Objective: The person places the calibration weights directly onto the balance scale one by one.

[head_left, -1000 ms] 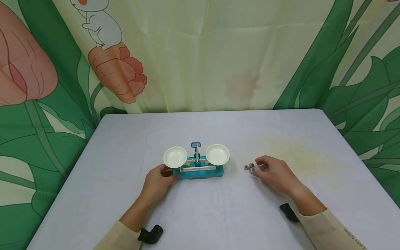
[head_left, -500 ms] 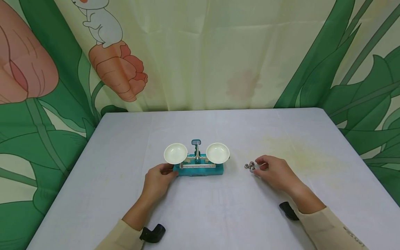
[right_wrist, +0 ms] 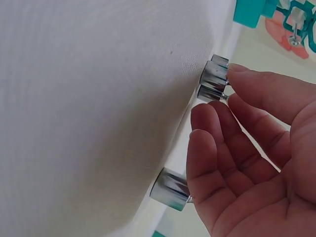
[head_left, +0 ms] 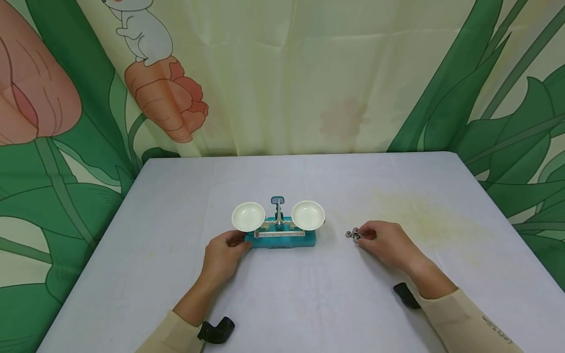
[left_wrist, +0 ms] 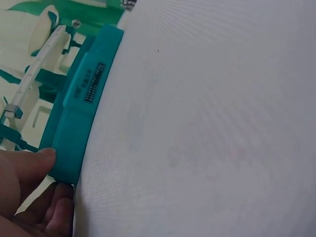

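Note:
A teal balance scale (head_left: pixel 280 241) with two white pans (head_left: pixel 248 217) stands on the table. My left hand (head_left: pixel 222 255) grips the left end of its base; in the left wrist view the thumb (left_wrist: pixel 47 155) lies on the base and the fingers curl at its end. Right of the scale, my right hand (head_left: pixel 388 242) reaches into a small cluster of shiny metal weights (head_left: pixel 348 234). Close up, its thumb and a finger pinch around the knob of one weight (right_wrist: pixel 213 74). A bigger weight (right_wrist: pixel 170 190) stands by the other curled fingers.
A white cloth (head_left: pixel 282 299) covers the table. Behind it hangs a cream curtain (head_left: pixel 300 98) printed with green leaves, a carrot and a rabbit. Black wrist-camera mounts (head_left: pixel 216 331) stick out at both sleeves.
The right hand's fingers have drawn together and moved slightly left onto the weights. The left hand keeps its grip on the scale base. The head view has tilted slightly.

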`<act>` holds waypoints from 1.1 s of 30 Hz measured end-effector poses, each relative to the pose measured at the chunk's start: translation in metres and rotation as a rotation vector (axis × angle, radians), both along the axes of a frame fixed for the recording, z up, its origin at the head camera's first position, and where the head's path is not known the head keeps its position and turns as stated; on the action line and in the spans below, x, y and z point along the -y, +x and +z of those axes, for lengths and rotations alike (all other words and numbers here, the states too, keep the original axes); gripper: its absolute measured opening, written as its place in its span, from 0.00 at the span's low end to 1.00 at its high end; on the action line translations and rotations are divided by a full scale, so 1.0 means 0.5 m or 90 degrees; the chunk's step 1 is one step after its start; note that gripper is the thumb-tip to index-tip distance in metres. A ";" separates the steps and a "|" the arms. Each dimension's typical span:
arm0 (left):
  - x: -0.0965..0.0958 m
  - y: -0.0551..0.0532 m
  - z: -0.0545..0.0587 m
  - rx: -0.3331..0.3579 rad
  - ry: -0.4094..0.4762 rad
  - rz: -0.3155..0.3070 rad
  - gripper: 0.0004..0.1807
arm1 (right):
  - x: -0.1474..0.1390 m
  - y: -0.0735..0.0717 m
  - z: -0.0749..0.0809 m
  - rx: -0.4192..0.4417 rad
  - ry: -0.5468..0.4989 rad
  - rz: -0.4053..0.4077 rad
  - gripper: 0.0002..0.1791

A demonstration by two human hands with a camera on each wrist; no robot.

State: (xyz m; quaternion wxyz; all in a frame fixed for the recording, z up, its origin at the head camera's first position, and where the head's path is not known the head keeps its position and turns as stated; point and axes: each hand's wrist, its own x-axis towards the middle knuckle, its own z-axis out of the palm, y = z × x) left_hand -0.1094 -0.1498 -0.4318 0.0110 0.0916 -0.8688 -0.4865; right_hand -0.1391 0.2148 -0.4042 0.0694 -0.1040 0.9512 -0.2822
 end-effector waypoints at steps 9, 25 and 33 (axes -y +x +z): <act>0.001 -0.002 0.004 0.003 -0.001 -0.004 0.19 | 0.005 0.000 -0.001 0.006 0.007 0.005 0.07; 0.002 -0.004 0.002 0.011 -0.005 -0.006 0.19 | 0.009 -0.003 -0.004 -0.010 0.015 0.027 0.06; 0.002 -0.003 0.001 0.009 -0.006 -0.006 0.19 | 0.016 -0.001 -0.002 -0.020 0.019 0.032 0.05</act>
